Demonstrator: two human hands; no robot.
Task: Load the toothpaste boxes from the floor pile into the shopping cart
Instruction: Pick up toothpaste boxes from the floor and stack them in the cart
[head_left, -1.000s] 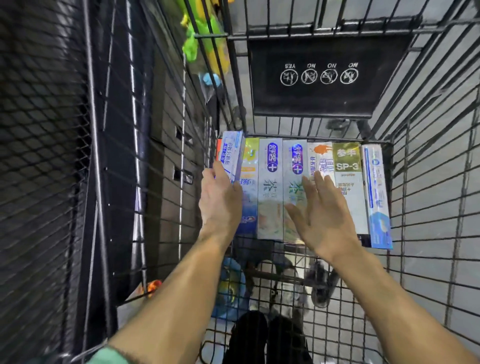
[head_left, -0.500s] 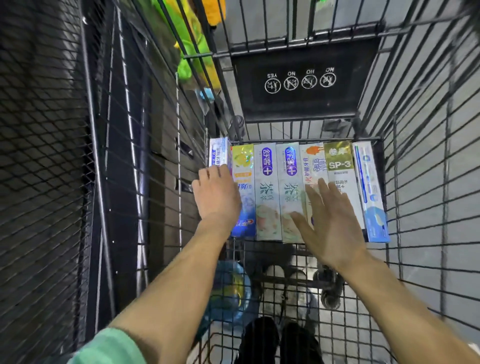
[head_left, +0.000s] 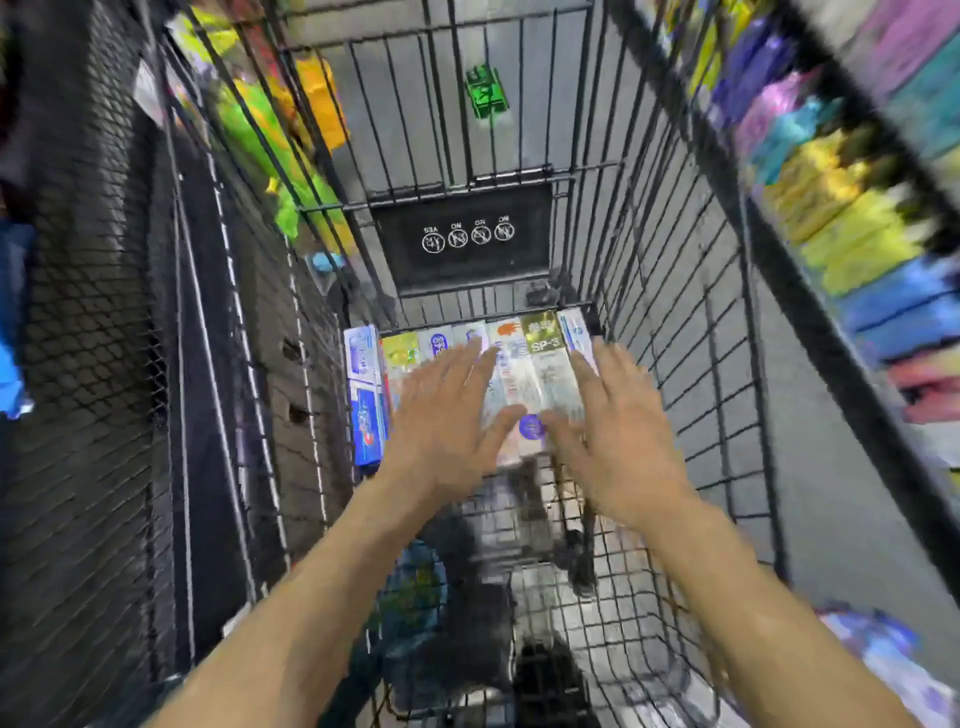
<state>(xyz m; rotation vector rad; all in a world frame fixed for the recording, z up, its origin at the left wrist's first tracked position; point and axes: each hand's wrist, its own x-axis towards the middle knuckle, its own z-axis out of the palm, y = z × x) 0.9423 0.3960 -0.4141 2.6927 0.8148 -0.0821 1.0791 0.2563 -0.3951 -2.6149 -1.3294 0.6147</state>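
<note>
The fingers (head_left: 470, 364) of the left hand (head_left: 447, 431) were straight and spread wide, holding nothing, laid flat over the row of toothpaste boxes (head_left: 519, 374) at the far end of the shopping cart (head_left: 675, 322); whether they pressed on the boxes or hovered just above them could not be told, as the view was blurred by motion. The right hand (head_left: 618, 436) lay likewise flat and spread beside it, fingers straight, its fingertips over the rightmost boxes and its thumb reaching in toward the left thumb near a purple round mark on one box. The boxes lay side by side on the wire floor of the cart, their long sides touching, their far ends against the front wall below a black sign (head_left: 462, 234) with four white round symbols. A gold box marked SP-3 (head_left: 543, 338) showed between the two hands, second from the right. At the left end of the row a blue and white box (head_left: 363, 384) stood on its narrow edge against the cart's left wall, just beside a box with a yellow-green top (head_left: 400, 351). Through the cart's front bars a small green object (head_left: 485, 93) showed, and blurred coloured packages (head_left: 852, 218) filled the shelves on the right.
</note>
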